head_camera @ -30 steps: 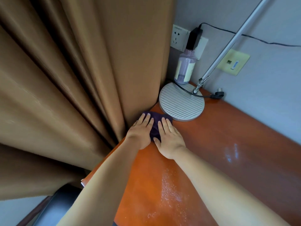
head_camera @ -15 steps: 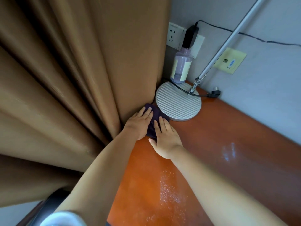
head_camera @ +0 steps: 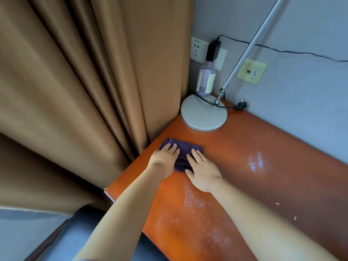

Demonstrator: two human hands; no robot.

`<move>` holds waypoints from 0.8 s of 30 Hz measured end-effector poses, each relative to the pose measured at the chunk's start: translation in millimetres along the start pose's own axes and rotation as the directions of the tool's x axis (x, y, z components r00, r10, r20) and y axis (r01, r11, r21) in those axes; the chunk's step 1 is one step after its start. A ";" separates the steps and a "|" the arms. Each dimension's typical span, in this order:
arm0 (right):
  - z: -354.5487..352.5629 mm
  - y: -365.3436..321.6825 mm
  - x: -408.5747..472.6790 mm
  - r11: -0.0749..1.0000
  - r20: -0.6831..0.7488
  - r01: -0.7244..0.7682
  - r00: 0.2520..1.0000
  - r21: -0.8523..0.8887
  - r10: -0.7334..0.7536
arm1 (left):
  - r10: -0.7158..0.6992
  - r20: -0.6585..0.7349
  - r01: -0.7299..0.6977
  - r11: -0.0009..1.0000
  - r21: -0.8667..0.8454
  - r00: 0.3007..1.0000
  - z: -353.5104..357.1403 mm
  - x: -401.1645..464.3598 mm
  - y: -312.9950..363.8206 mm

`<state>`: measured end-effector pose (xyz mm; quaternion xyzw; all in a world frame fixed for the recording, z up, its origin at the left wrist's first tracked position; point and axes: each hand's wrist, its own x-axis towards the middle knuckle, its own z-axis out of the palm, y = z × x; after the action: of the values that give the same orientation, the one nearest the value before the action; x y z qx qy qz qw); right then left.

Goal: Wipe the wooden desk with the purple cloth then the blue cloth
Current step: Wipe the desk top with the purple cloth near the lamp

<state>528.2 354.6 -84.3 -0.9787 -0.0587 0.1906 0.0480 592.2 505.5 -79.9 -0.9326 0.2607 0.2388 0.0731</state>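
Purple cloth (head_camera: pixel 182 154) lies centre frame on wooden desk (head_camera: pixel 263 166), long axis left-right, under both flat-pressed hands, left hand (head_camera: pixel 164 160) and right hand (head_camera: pixel 204 170) equally near.

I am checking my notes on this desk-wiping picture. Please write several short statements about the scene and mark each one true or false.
1. Both hands, the left hand and the right hand, press flat on the dark purple cloth. True.
2. The purple cloth touches the round ribbed grey lamp base. False: bare orange-brown wooden desk shows between them.
3. A clear plastic bottle with a pale label stands behind the lamp base, near the wall. True.
4. A blue cloth lies on the desk beside the hands. False: no blue cloth is in view.
5. The brown curtain hangs on the right of the desk. False: it hangs on the left.
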 end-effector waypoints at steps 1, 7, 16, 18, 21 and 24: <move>0.7 0.7 -6.5 1.000 0.003 0.007 1.000 0.011 -0.007 | 0.001 0.010 -0.001 1.000 0.001 1.000 1.9 -7.6 3.6; 4.4 -0.1 -34.7 0.999 0.000 0.038 0.999 0.001 -0.038 | 0.021 0.056 -0.026 0.996 0.087 0.998 9.4 -38.6 22.6; -3.6 6.4 -34.5 0.999 0.046 0.009 0.999 -0.051 -0.007 | -0.002 0.141 0.003 1.000 -0.005 0.990 13.7 -41.0 36.0; -5.7 8.1 -28.8 0.999 0.051 -0.014 0.999 -0.045 0.017 | -0.002 0.157 0.004 1.000 -0.017 0.988 9.5 -32.5 34.7; -9.4 15.4 -18.7 0.999 0.065 -0.043 0.997 -0.029 0.045 | 0.017 0.168 -0.015 1.000 -0.014 0.986 1.9 -16.0 31.8; -14.4 20.1 -6.6 0.998 0.068 -0.061 0.996 -0.029 0.063 | 0.019 0.163 -0.014 0.999 -0.033 0.986 -3.1 -2.0 30.5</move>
<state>529.6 332.9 -70.9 -0.9735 -0.0327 0.2248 0.0266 576.1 479.5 -76.6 -0.9086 0.2578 0.3192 0.0774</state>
